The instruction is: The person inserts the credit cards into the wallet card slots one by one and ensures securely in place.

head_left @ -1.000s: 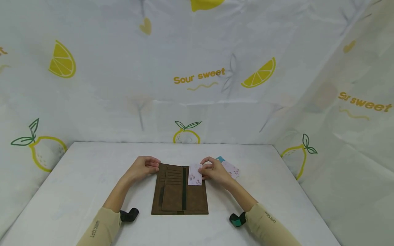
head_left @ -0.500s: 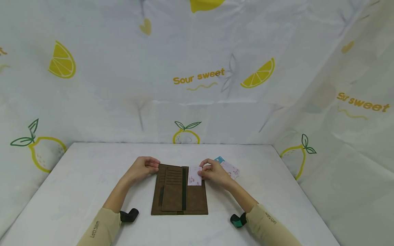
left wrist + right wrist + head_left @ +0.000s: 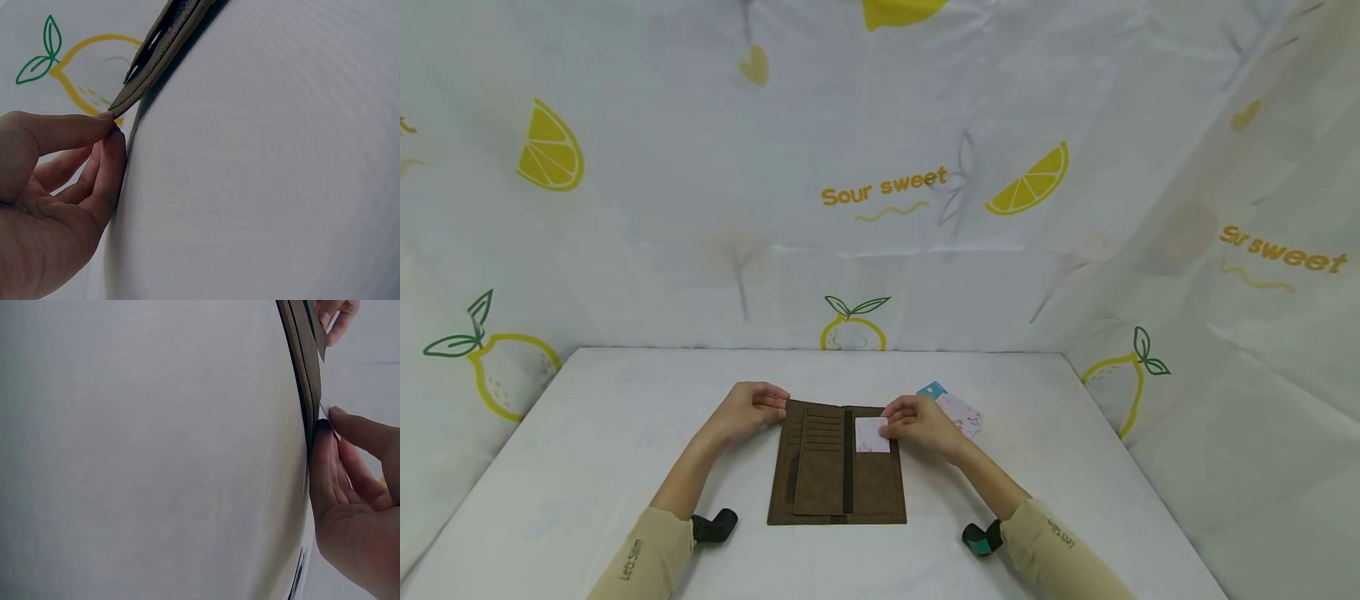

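A brown wallet [image 3: 820, 475] lies spread flat on the table, with card slots on its left flap and a dark strip down the middle. My left hand [image 3: 747, 415] pinches its far left corner; the left wrist view shows thumb and fingers meeting on that wallet corner [image 3: 119, 107]. A pale card with a pink print [image 3: 871, 435] stands partly out of a slot in the right panel, its lower part hidden inside. With thumb and fingers my right hand [image 3: 922, 425] pinches the card's right edge. The right wrist view shows that card [image 3: 324, 411] thin, edge-on, beside the thumb.
Right of the wallet, behind my right hand, lie a pink-printed card [image 3: 961, 414] and a blue card [image 3: 933, 389], overlapping. They rest on a white-covered table [image 3: 1037, 400]. A white cloth backdrop with lemon prints [image 3: 853, 332] rises behind and at both sides.
The card has slid down toward me, deeper into the right panel's slot, so less of it shows. My right hand moved down slightly with it. My left hand stays at the wallet's corner.
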`<control>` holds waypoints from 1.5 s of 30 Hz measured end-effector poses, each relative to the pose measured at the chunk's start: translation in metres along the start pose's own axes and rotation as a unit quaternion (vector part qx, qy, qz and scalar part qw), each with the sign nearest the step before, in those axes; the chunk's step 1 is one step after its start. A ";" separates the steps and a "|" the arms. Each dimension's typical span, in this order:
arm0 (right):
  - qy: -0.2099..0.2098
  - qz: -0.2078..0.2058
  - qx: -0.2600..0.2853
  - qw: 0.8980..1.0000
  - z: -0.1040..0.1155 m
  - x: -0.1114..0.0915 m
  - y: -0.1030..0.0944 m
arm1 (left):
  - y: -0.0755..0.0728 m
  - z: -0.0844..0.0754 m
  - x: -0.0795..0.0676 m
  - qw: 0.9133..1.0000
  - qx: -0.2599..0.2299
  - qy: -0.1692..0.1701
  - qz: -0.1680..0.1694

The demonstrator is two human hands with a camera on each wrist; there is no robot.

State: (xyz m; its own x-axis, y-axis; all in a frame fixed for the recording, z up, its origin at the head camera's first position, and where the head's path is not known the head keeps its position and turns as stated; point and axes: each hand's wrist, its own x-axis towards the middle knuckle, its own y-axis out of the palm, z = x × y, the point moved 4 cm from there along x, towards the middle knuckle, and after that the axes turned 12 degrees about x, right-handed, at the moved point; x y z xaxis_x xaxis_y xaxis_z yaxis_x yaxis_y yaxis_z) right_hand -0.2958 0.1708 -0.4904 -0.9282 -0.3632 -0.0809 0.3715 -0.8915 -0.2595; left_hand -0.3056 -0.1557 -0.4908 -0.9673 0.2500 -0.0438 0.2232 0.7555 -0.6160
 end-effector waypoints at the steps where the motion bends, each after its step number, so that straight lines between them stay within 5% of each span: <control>1: -0.001 0.000 0.002 1.000 0.000 0.000 0.000 | 0.000 0.000 0.000 1.000 0.002 0.000 0.000; 28: -0.031 0.036 -0.028 0.998 0.000 -0.005 -0.002 | 0.003 0.005 0.003 1.000 0.004 -0.013 0.002; 45: -0.054 0.078 -0.087 0.992 0.009 -0.003 -0.003 | 0.002 0.001 0.002 1.000 0.012 0.009 0.003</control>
State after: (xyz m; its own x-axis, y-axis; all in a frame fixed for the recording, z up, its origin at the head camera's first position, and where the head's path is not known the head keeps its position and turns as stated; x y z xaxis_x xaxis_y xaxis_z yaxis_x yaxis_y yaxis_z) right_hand -0.2937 0.1723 -0.4805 -0.8482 -0.5288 -0.0317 0.4924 -0.7649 -0.4153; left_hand -0.3072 -0.1539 -0.4927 -0.9635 0.2657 -0.0344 0.2264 0.7388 -0.6348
